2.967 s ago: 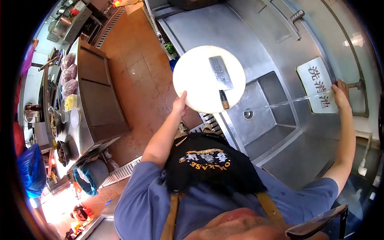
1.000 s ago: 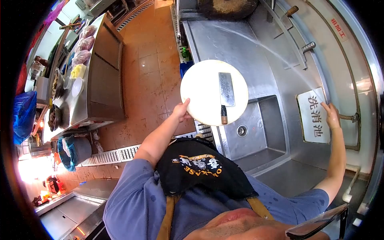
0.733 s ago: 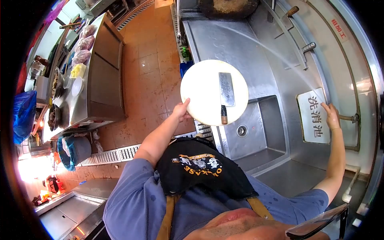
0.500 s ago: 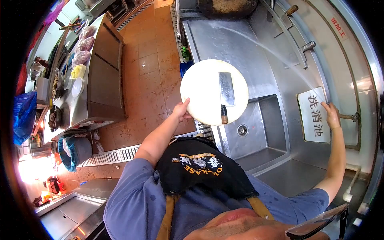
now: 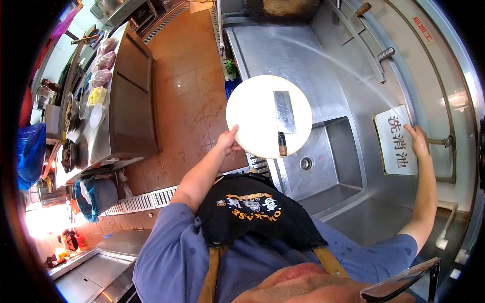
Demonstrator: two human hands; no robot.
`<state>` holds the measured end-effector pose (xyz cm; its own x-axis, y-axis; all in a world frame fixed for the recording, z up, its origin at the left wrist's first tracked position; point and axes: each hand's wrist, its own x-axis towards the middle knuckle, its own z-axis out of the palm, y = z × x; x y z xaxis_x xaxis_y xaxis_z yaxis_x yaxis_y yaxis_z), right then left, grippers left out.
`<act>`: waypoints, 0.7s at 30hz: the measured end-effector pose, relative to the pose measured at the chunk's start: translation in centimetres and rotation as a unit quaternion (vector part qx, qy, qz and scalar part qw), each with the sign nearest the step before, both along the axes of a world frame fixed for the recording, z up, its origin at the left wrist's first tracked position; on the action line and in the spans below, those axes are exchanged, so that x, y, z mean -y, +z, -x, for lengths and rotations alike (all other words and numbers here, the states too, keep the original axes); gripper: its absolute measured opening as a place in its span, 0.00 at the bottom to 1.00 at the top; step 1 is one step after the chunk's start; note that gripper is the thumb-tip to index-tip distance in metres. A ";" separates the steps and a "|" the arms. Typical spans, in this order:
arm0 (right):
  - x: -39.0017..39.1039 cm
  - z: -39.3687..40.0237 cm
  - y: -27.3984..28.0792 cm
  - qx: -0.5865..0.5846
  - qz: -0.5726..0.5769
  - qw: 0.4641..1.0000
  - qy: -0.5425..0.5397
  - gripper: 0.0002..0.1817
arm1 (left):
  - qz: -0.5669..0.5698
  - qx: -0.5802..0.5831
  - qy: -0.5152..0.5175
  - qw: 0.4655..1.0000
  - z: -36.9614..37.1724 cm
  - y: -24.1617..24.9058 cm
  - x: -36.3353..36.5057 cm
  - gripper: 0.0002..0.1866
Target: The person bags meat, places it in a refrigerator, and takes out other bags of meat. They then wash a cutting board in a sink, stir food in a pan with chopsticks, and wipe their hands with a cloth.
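Note:
My left hand (image 5: 230, 141) is closed on the near left rim of a round white cutting board (image 5: 250, 111), thumb on top. A cleaver (image 5: 284, 112) lies flat on the board, its dark handle pointing toward me. Out at the right, my right hand (image 5: 418, 142) is closed around the end of a wall tap (image 5: 438, 142); the fingers hide most of its spout. From those fingertips a jet of water (image 5: 353, 69) sprays forward and left over the steel counter (image 5: 268, 50).
A steel sink basin (image 5: 316, 179) with a drain lies right of the board. A dark wok (image 5: 288, 7) stands at the far end. On the left, a steel worktable (image 5: 132, 96) carries bags and bowls. A bin (image 5: 96, 197) stands on the tiled floor.
The view has shifted slightly. Both hands keep their holds, the cleaver stays on the board, and the water keeps spraying.

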<state>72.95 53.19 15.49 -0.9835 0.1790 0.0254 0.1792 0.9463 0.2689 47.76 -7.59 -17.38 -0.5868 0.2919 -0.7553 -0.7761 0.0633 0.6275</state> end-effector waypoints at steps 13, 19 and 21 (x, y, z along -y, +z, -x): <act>-0.1 0.0 0.1 0.004 0.032 0.999 0.016 0.29 | 0.000 -0.005 -0.007 1.000 -0.2 0.7 0.1 0.29; 0.1 -0.1 0.0 -0.016 0.020 0.999 0.035 0.28 | 0.007 -0.008 0.008 1.000 -0.2 0.8 -0.1 0.30; 0.0 0.0 0.0 -0.030 0.013 0.998 0.059 0.27 | 0.006 -0.009 0.002 1.000 -0.1 0.5 0.0 0.29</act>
<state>72.99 53.14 15.51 -0.9945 0.0644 0.0822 0.0822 0.9685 0.2351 47.84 -7.62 -16.87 -0.6011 0.2809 -0.7482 -0.7653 0.0673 0.6401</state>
